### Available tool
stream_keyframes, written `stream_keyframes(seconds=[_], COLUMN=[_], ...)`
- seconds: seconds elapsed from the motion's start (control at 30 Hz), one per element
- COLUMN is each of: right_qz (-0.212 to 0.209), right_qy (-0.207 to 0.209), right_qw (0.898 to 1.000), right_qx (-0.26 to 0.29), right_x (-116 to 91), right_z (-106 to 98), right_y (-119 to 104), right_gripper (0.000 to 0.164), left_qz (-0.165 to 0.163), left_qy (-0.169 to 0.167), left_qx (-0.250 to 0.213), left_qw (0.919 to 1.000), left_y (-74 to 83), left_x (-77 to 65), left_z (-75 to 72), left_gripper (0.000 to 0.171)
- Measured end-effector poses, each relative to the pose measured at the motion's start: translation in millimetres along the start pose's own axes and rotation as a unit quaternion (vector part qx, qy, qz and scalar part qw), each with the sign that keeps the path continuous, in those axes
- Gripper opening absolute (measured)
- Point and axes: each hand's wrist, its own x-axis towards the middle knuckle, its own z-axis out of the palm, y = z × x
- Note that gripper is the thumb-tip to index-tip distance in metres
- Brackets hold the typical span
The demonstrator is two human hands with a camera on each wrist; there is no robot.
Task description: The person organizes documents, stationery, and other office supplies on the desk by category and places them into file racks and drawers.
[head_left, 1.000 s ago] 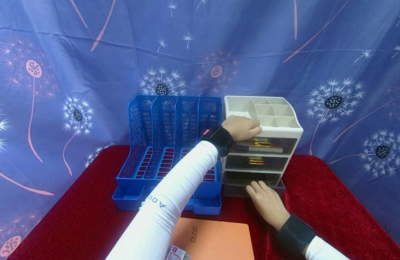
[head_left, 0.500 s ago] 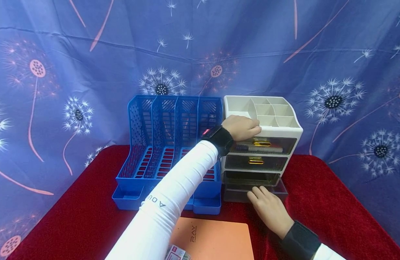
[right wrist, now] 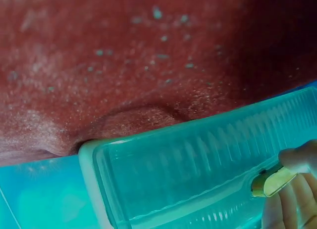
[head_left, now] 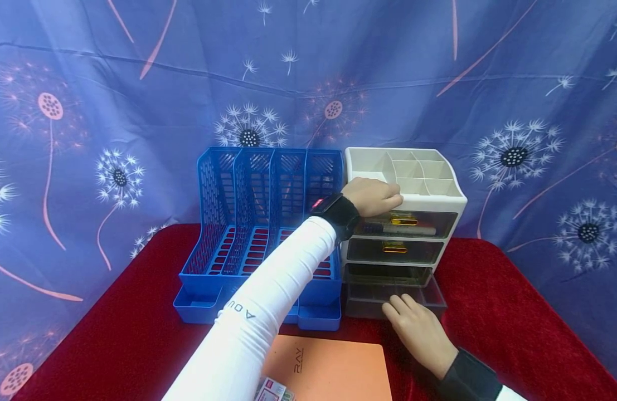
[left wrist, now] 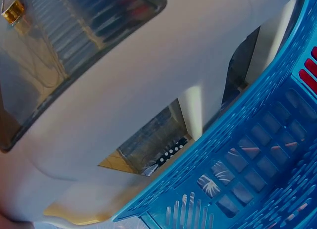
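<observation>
My left hand rests on the top front edge of a white desk organizer, its fingers over the rim. Low at the organizer's front, my right hand pinches the gold handle of the bottom drawer. That drawer is smoky and see-through and stands pulled out, with no contents visible in it. Above it, the middle drawer and the top drawer are closed. Marker-like items show through the top drawer's front.
A blue file rack with several slots stands left of the organizer. In front lie an orange folder marked RAY and a small packet, partly hidden by my left sleeve. Red cloth covers the table, before a blue dandelion curtain.
My right hand has moved toward me and slightly down, and the bottom drawer has slid further out with it. The left hand has stayed in place on the organizer.
</observation>
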Motion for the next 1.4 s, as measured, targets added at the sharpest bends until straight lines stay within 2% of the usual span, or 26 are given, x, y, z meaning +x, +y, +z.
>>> stream_keyframes(seconds=[0.23,0.43,0.53,0.7,0.9,1.0,1.23,1.4], right_qz=[-0.010,-0.002,-0.007,-0.012,0.004,0.004,-0.008,0.001], right_qy=[0.012,-0.013,0.001,0.004,-0.030,-0.032,-0.015,-0.030], right_qw=[1.000,1.000,1.000,1.000,1.000,0.999,1.000,1.000], right_qx=[0.006,-0.004,-0.001,0.000,-0.004,-0.003,0.004,0.002], right_x=[-4,-8,-10,-12,-14,-15,-15,-13], right_z=[-5,-9,-9,-10,-13,-14,-14,-18], right_y=[-5,-9,-9,-11,-13,-13,-11,-13], right_gripper=[0.022,0.030,0.018,0.016,0.034,0.033,0.021,0.026], left_qz=[0.001,0.004,0.006,0.004,0.005,0.005,0.005,0.006], left_qy=[0.000,0.003,0.006,0.006,0.003,0.003,0.002,0.000], left_qx=[-0.003,-0.002,-0.002,0.000,-0.002,-0.001,0.000,-0.001], left_qw=[1.0000,1.0000,1.0000,1.0000,1.0000,1.0000,1.0000,1.0000], left_y=[-0.9,-1.2,-0.5,0.1,1.0,1.6,2.1,2.2], left_x=[2.1,3.3,2.3,0.7,0.0,-1.0,-1.8,-1.7], left_z=[2.5,5.2,4.4,2.0,0.1,-0.7,-1.1,-1.8], left_gripper=[0.029,0.028,0.028,0.027,0.027,0.026,0.026,0.026])
